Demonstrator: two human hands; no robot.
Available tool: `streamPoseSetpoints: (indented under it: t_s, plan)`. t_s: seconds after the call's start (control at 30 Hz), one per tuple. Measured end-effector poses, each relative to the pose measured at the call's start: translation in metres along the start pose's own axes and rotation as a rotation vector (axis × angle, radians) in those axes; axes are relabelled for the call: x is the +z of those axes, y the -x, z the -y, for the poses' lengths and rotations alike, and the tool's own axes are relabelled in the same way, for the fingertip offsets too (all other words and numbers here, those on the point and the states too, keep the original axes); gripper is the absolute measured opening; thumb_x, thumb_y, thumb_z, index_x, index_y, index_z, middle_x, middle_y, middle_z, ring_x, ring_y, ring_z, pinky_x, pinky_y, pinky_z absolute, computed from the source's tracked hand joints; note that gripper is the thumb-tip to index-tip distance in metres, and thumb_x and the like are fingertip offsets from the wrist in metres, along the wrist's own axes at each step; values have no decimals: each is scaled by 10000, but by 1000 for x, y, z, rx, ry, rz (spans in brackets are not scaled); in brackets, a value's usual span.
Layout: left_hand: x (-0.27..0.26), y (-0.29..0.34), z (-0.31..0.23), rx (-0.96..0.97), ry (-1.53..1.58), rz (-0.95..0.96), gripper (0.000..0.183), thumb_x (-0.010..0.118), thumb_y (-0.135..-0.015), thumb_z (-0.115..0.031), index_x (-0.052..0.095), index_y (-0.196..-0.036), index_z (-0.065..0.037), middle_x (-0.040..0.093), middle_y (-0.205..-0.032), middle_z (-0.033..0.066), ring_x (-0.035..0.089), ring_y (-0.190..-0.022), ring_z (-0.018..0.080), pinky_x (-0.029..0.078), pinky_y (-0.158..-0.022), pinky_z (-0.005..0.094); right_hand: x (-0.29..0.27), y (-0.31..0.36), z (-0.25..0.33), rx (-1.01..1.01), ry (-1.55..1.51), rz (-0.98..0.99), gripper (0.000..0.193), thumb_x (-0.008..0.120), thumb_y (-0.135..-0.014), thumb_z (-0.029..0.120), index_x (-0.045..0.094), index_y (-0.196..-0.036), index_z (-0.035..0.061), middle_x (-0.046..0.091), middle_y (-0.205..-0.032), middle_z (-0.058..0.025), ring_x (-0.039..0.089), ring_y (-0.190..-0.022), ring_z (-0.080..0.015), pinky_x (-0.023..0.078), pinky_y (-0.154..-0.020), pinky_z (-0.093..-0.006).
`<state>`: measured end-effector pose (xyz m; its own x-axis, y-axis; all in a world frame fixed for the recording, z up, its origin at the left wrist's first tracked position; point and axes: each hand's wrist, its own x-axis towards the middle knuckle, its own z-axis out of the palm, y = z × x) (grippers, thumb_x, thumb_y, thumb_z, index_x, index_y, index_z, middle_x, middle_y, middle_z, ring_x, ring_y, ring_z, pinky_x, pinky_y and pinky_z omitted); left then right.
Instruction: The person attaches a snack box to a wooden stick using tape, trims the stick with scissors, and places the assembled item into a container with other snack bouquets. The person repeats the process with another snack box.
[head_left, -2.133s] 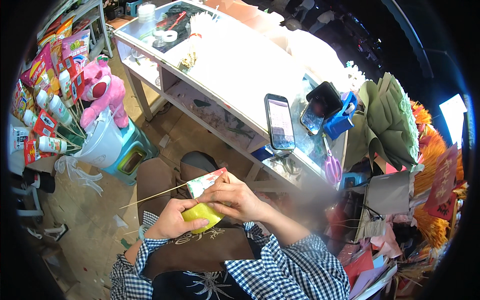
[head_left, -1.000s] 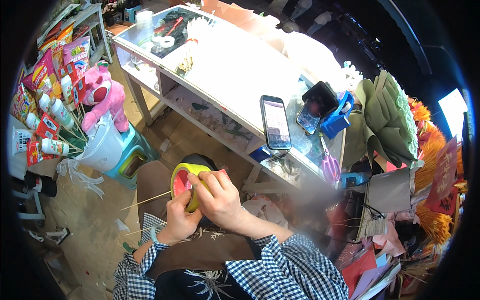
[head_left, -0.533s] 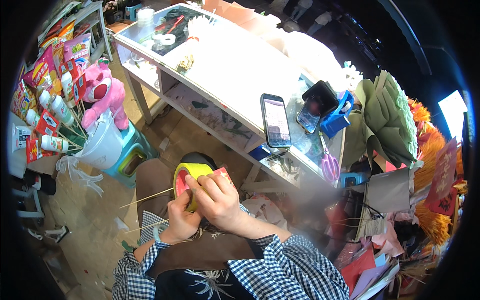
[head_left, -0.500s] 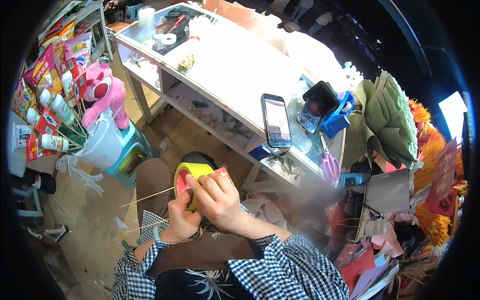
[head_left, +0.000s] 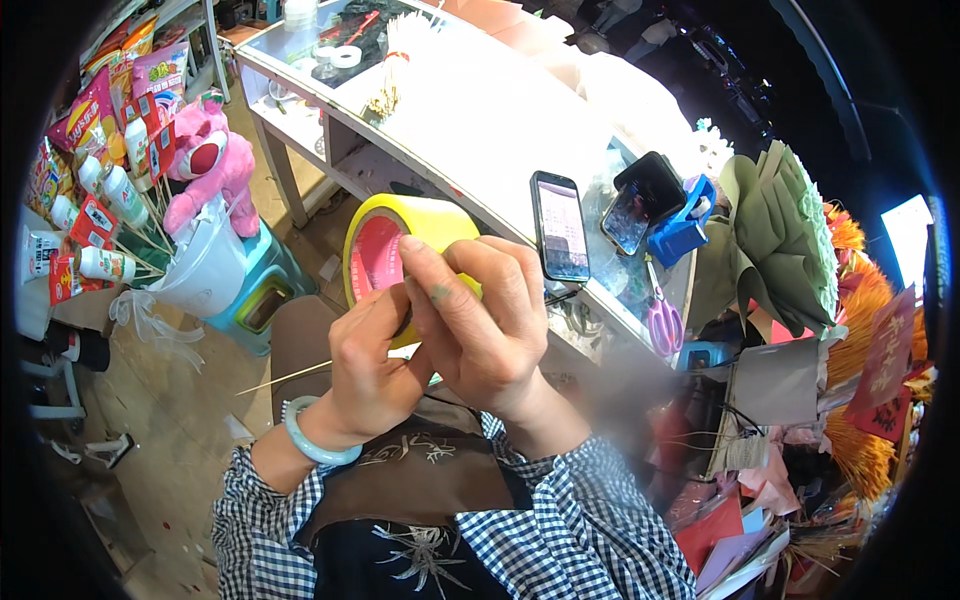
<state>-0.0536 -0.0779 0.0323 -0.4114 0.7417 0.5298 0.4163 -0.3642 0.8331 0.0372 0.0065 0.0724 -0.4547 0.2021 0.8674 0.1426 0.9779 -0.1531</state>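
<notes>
A wide roll of yellow tape [head_left: 438, 215] with a pinkish-red core is raised over my lap. My left hand [head_left: 370, 360], wearing a pale green bangle [head_left: 312, 440] at the wrist, is closed at the roll's lower edge. My right hand [head_left: 490, 325] is closed against the roll's near side, its thumb by the core's opening. The fingertips of both hands meet there, and what they pinch between them is hidden. A thin wooden stick [head_left: 285, 378] points out leftward from behind my left hand; its other end is out of sight.
Ahead stands a white-framed table [head_left: 470, 90] bearing phones [head_left: 562, 228], a blue tape dispenser [head_left: 685, 225] and pink scissors [head_left: 664, 318]. On the left, a white bucket [head_left: 205, 285] holds a pink plush toy [head_left: 215, 170] and bottles on sticks. Green-wrapped flowers [head_left: 770, 230] stand right.
Both hands and the tape roll have risen closer to the camera, the hands shifting slightly right. Two sticks showed on the left before; one shows now.
</notes>
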Motion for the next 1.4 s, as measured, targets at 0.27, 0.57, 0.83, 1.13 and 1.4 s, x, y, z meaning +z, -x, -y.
streamPoseSetpoints:
  t_s: [0.27,0.57,0.83,1.13,1.4]
  plan:
    - [3,-2,-4,-47,-6,1,271,714,-688,5,591,-928,31,610,-770,177,624,-681,324,489,-601,356,-5,-9,-4,100,-84,145,390,727,-654,-34,696,-1039,23,555,-736,-36,529,-689,-216,435,-641,-297]
    - [-2,-6,-5,5,-59,-32,283,706,-706,-5,588,-960,33,612,-782,181,632,-690,331,489,-595,358,8,-12,-6,-21,-59,-4,408,734,-646,-28,681,-1048,19,578,-858,-92,560,-739,-242,461,-628,-322]
    - [-2,-4,-3,-16,-25,-42,259,702,-708,-5,591,-940,30,611,-775,181,623,-668,335,484,-580,359,7,-17,-5,-20,-89,8,397,734,-631,-40,690,-1021,17,561,-764,-70,539,-670,-225,449,-586,-320]
    - [-7,-4,1,45,-80,-72,240,710,-715,-17,584,-914,32,596,-767,176,613,-679,325,475,-594,350,15,-16,-4,-42,-120,-86,374,748,-664,-18,695,-1033,20,547,-710,-50,517,-625,-198,430,-555,-303]
    - [-6,-2,-1,3,-29,-80,234,727,-715,-22,576,-887,26,584,-733,152,601,-624,287,466,-570,326,14,-17,-4,-38,-169,-77,380,750,-652,-26,696,-1025,18,592,-770,-71,534,-644,-204,444,-567,-296]
